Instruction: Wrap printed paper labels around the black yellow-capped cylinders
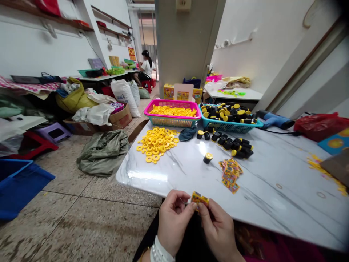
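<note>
My left hand (174,222) and my right hand (218,229) pinch a small yellow and red printed paper label (200,199) between their fingertips, just past the near edge of the white marble-patterned table (272,193). Ahead of them lies a loose pile of similar labels (230,175). A single black cylinder with a yellow top (207,158) stands alone on the table. More of these black cylinders (231,145) lie in a cluster behind it. Further left is a heap of yellow plastic rings (156,144).
A pink basket of yellow rings (172,103) and a teal basket of black cylinders (231,127) sit at the table's far edge. A blue heat gun (274,119) and red plastic bag (320,125) lie right. A seated person (145,67) works far back.
</note>
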The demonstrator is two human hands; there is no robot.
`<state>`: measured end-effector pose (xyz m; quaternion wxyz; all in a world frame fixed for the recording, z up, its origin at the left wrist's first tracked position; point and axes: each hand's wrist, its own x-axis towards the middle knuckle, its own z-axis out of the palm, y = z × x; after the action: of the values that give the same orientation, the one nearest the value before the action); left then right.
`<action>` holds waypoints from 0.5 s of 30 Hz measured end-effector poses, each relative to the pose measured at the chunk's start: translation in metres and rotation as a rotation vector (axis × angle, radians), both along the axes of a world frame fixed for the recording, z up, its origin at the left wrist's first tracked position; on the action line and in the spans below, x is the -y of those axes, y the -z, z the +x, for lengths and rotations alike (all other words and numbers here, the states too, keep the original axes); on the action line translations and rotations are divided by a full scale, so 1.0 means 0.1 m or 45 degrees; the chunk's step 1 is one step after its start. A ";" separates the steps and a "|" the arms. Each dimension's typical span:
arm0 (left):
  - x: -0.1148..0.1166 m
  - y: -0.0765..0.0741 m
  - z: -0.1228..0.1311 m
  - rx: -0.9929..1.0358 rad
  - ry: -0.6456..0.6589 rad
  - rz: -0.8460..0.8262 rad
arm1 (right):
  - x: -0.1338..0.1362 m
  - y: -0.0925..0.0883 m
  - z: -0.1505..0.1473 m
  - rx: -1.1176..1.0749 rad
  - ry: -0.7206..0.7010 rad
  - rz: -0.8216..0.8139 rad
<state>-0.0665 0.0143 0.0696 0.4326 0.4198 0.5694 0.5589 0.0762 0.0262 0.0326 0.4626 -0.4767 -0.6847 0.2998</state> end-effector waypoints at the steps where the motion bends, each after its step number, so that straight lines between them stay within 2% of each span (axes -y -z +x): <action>1: -0.01 -0.01 0.00 0.018 -0.025 -0.009 | 0.00 0.00 0.00 -0.010 0.001 -0.020; 7: -0.02 -0.15 0.02 -0.056 0.035 0.039 | -0.01 0.00 -0.01 -0.051 0.009 -0.090; 11: 0.01 -0.16 0.03 -0.031 0.043 0.051 | 0.01 -0.01 -0.02 -0.005 -0.022 -0.033; 15: 0.02 -0.12 -0.03 0.152 0.089 -0.087 | -0.10 -0.24 0.05 0.104 -0.221 -0.051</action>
<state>-0.0698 0.0126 0.0819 0.4992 0.3902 0.5464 0.5477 0.0815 0.0365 0.0562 0.3971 -0.4367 -0.7354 0.3329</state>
